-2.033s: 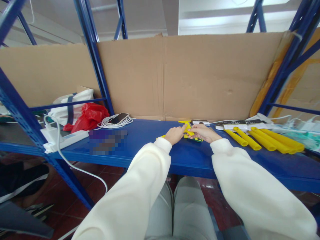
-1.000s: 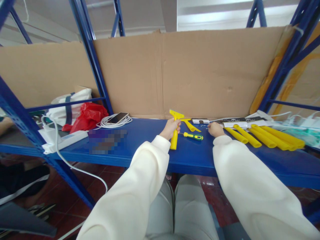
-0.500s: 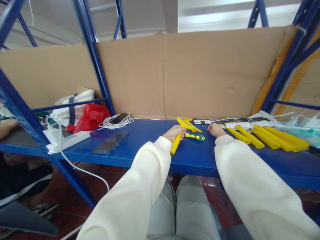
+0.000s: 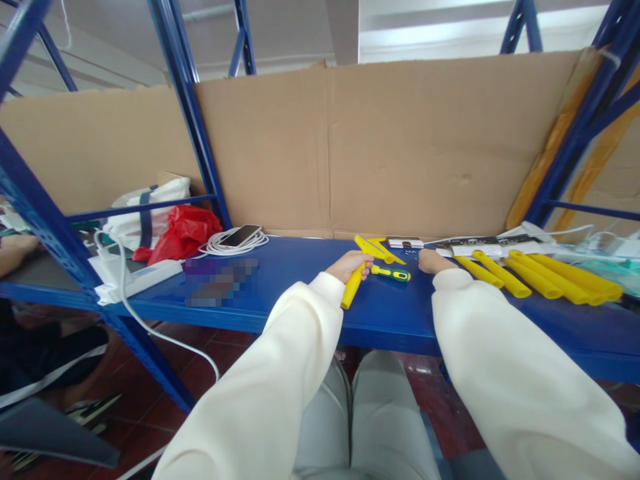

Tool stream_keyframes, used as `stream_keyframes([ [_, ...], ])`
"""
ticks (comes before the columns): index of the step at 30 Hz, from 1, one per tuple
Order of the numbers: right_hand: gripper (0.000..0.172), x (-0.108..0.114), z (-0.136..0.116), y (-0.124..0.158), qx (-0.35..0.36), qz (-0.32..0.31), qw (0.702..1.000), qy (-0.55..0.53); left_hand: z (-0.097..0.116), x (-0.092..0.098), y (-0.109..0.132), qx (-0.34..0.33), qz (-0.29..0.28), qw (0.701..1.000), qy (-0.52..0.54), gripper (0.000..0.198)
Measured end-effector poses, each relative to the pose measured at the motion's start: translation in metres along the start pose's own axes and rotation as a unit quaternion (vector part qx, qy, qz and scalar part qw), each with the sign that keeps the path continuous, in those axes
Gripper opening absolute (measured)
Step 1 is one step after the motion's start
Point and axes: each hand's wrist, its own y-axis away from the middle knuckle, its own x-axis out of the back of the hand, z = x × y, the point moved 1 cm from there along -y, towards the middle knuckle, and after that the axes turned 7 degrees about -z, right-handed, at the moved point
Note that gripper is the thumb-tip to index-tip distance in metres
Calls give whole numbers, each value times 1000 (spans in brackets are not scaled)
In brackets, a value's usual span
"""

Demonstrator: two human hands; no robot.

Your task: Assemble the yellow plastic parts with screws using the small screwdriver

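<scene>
My left hand (image 4: 347,266) is closed around the handle of a yellow T-shaped scraper (image 4: 353,289), whose wide head slants away beyond my fingers. Just right of that hand a green-and-yellow screwdriver (image 4: 392,273) lies on the blue shelf. My right hand (image 4: 433,261) rests low over the shelf with its fingers curled together; whatever they may hold is hidden. Close to those fingertips are several tiny pale pieces, probably screws (image 4: 410,252). Behind them lies a small flat black-and-white pack (image 4: 404,243). Part of another yellow piece (image 4: 378,241) shows behind the scraper head.
Several yellow handles (image 4: 537,275) lie in a row at right, by black-and-white packs (image 4: 475,246). At left are a phone (image 4: 243,235) on a coiled white cable, a red bag (image 4: 183,230) and a power strip (image 4: 145,277). Cardboard (image 4: 400,147) stands behind. Another person's hand shows far left.
My right hand has drawn slightly right, away from the tiny pieces, with its fingers curled. My left hand keeps its hold on the scraper. The view has shifted a little.
</scene>
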Motion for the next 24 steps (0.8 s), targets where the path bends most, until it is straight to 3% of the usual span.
stream_keyframes([
  [4, 26, 5, -9, 8, -27, -49, 998, 32, 0, 0, 1, 1, 2, 1000, 1, 23],
  [8, 27, 13, -17, 15, -32, -61, 997, 40, 1, -1, 2, 0, 3, 1000, 3, 25],
  [10, 24, 16, -23, 18, -25, -42, 999, 7, 2, -2, 3, -2, 4, 1000, 6, 25],
  [12, 21, 19, -32, 21, -6, -10, 996, -93, 2, -2, 5, -2, 2, 1000, 8, 25],
  [14, 18, 20, -45, 26, 29, 7, 970, -243, 3, -3, 5, -3, -3, 1000, 7, 25],
  [17, 13, 20, -64, 33, 94, -16, 905, -415, 3, -3, 5, -7, -12, 1000, -1, 24],
  [20, 20, 18, -79, 38, 116, -53, 873, -471, 2, -2, 3, -14, -21, 1000, -4, 22],
  [24, 27, 19, -87, 43, 104, -53, 864, -490, 1, -2, 2, -14, -22, 1000, -13, 22],
])
